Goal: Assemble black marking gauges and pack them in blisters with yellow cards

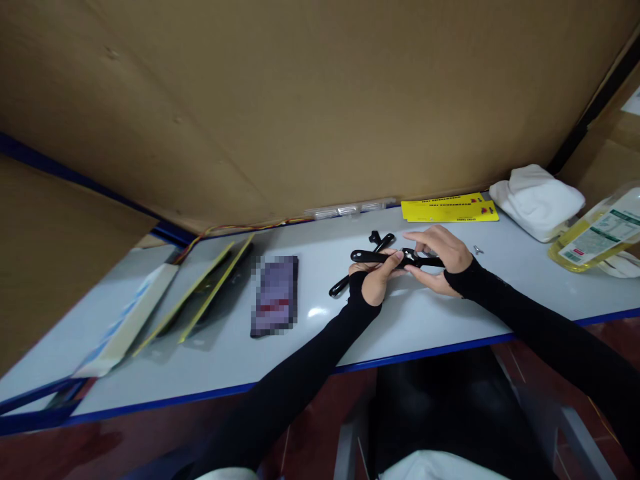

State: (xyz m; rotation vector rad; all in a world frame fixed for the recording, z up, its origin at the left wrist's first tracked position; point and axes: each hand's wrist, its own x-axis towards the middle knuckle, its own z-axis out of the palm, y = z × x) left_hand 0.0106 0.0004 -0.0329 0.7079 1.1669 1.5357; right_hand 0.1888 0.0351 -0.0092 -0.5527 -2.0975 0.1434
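Observation:
Both my hands, in black arm sleeves, meet over the white table [200, 360]. My left hand [376, 275] is closed around a glossy black handle-shaped tool [370, 256], gripping its left part. My right hand [440, 257] pinches the same tool's right end, where a small shiny metal piece [411, 254] shows between the fingers. A second long black handle part [358, 265] lies on the table just behind my left hand, running diagonally, with a forked end toward the wall.
A dark flat object [276, 295] lies left of my hands. Flat yellow-edged packages [200, 297] lie further left. Yellow cards [450, 208], a white cloth [537, 200], a bottle of yellow liquid [597, 237] and a small metal bit [478, 250] sit at the right. Cardboard walls surround the table.

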